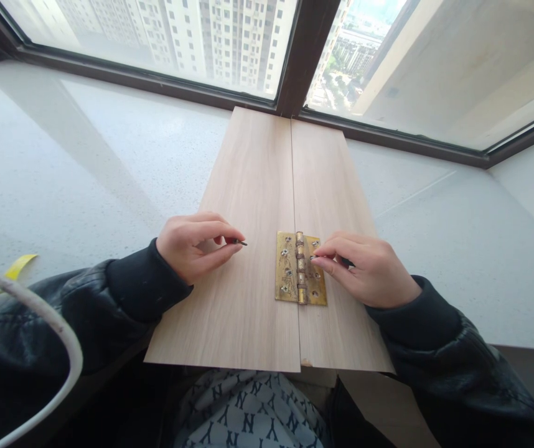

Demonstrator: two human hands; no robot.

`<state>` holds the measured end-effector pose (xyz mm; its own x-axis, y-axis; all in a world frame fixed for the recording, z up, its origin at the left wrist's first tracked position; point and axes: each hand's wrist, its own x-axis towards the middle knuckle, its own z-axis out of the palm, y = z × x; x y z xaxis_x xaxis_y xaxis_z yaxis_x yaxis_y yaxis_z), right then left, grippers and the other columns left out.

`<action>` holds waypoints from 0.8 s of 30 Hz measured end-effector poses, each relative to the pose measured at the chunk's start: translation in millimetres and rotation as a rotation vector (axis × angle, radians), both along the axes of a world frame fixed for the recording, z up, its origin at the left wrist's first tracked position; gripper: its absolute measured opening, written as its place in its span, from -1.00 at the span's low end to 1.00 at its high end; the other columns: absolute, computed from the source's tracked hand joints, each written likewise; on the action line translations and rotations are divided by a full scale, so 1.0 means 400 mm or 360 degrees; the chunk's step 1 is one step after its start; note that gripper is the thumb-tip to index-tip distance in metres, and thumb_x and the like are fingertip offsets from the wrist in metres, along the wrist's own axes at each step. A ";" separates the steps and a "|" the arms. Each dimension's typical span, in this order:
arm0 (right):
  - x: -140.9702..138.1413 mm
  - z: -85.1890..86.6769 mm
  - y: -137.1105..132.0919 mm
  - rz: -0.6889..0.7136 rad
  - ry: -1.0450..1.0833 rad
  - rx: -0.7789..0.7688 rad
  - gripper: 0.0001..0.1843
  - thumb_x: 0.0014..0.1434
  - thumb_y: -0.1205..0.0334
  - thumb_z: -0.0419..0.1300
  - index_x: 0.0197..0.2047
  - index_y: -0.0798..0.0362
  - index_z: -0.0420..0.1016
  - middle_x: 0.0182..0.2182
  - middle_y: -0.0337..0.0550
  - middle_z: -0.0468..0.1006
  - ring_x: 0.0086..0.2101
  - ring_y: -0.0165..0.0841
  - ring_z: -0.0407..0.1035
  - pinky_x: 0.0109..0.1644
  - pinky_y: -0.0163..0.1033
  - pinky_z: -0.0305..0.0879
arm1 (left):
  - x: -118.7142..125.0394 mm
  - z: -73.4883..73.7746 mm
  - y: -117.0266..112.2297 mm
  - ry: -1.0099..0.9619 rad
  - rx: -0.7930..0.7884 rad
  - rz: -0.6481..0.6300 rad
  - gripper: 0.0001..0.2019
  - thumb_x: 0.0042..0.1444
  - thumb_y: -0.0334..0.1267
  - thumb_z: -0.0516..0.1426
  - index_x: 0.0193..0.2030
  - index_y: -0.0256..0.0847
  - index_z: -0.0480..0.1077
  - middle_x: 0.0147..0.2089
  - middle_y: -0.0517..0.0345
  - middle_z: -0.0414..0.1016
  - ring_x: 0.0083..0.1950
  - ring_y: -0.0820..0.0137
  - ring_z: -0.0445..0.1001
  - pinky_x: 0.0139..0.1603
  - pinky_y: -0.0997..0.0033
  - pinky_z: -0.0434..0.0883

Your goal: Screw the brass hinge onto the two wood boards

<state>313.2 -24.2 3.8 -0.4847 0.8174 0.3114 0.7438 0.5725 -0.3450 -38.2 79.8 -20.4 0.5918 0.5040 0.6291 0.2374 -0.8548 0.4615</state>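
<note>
A worn brass hinge (287, 298) lies open across the seam between two pale wooden boards. Crosshead screws sit in its left leaf; another shows at the top of the right leaf. Over that right leaf, my right hand (365, 264) pinches a small screw (312, 257) between thumb and forefinger, mostly covered by the fingertips. Left of the hinge, above the left board (234, 298), my left hand (199, 246) is closed on a small screwdriver (243, 242). Its thin dark tip points right, and most of its handle is hidden. The right board (327, 186) lies under my right hand.
The boards rest on a white speckled sill (108, 149) and reach back to the dark window frame (290, 68). A white cable (68, 348) loops over my left sleeve, near a yellow strip (20, 266). The boards' front edge overhangs my lap.
</note>
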 end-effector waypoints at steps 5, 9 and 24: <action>-0.015 0.020 -0.004 -0.0018 0.0021 0.0104 -0.67 0.86 0.06 0.28 0.04 0.10 0.64 -0.17 -0.18 0.64 -0.29 -0.35 0.55 -0.18 -0.27 0.58 | -0.001 0.001 0.005 0.0018 0.0069 -0.0034 -0.82 0.59 -0.29 0.30 -0.10 -0.18 0.70 -0.26 0.12 0.79 -0.39 0.45 0.65 -0.37 0.51 0.54; -0.070 0.076 -0.046 -0.0019 0.0062 0.0178 -0.66 0.89 0.04 0.23 0.09 0.11 0.65 -0.15 -0.12 0.69 -0.37 -0.37 0.50 -0.29 -0.24 0.42 | 0.004 0.018 -0.014 0.0086 0.0238 -0.0199 -0.87 0.59 -0.33 0.34 -0.09 -0.18 0.63 -0.24 0.17 0.78 -0.30 0.41 0.66 -0.25 0.44 0.58; -0.286 0.082 -0.148 0.0154 0.0224 -0.0262 -0.34 0.97 0.07 -0.10 -0.27 0.02 0.39 -0.37 -0.24 0.44 -0.47 -0.36 0.27 -0.45 -0.09 0.08 | 0.018 0.097 -0.184 0.0388 0.0230 -0.0592 -0.56 0.66 -0.46 0.10 -0.36 -0.15 0.38 -0.41 0.23 0.42 -0.40 0.35 0.25 -0.35 0.10 0.26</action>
